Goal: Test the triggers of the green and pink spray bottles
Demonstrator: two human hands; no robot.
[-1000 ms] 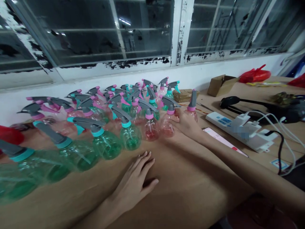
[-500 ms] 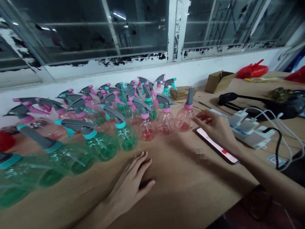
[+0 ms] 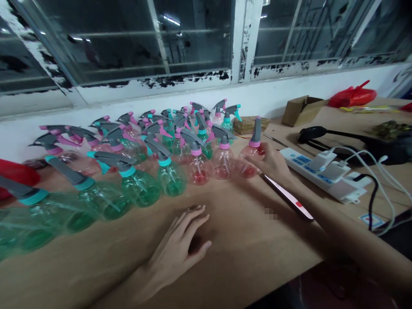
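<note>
My right hand is closed around the right side of a pink spray bottle with a grey sprayer and pink collar, at the right end of the front row. The bottle stands upright on the table; my palm hides part of it. Below the right wrist lies a phone with a lit screen. My left hand rests over the table with its fingers stretched out, holding nothing. Nearest to it is a green spray bottle with a turquoise collar. Another pink spray bottle stands left of the gripped one.
Several more green and pink spray bottles crowd the table to the left and back. A white power strip with plugged-in chargers lies at right. Behind are an open cardboard box, a black headset-like item and a red bag.
My right hand has moved left and closed on the pink spray bottle. My left hand remains spread in nearly the same place. The view has shifted slightly.
</note>
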